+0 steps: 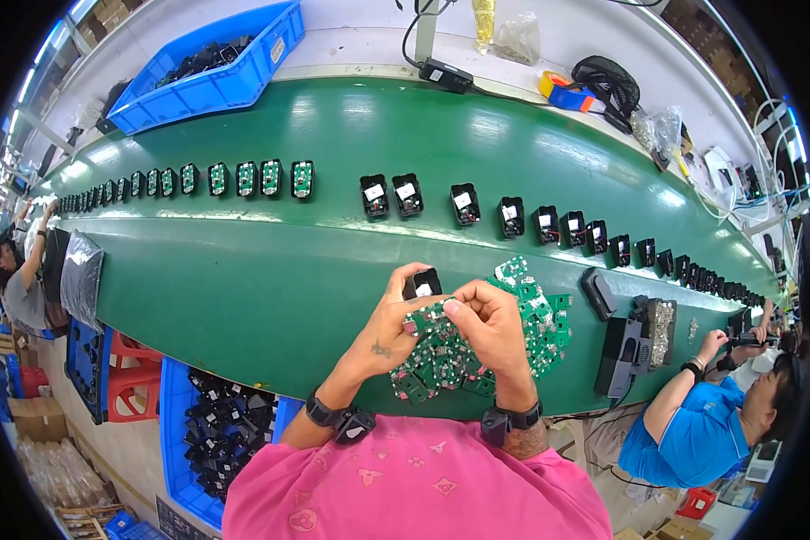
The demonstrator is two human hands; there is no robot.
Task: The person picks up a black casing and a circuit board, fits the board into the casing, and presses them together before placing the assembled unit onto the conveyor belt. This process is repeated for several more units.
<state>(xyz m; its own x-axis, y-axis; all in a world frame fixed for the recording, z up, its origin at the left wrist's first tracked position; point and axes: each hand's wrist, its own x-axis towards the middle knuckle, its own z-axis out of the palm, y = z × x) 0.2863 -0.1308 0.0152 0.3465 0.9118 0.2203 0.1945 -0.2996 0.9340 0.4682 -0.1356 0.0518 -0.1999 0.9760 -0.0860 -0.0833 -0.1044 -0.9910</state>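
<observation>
Just above a heap of green circuit boards [549,328], both my hands meet in front of my chest. My left hand [389,328] is wrapped round a small black plastic case [425,283], open at the top with a white patch inside. My right hand [493,322] is closed, its thumb and forefinger pinching the edge of a green circuit board [427,315] next to the case. Whether that board touches the case is hidden by my fingers. More boards lie under my hands and to their right.
Black cases [511,217] form a long row across the green table [243,261]; those on the left hold green boards [302,180]. A blue crate [189,103] stands at the back left, another blue bin [175,450] below the table. A co-worker [702,423] sits at right, beside a grey-black device [621,355].
</observation>
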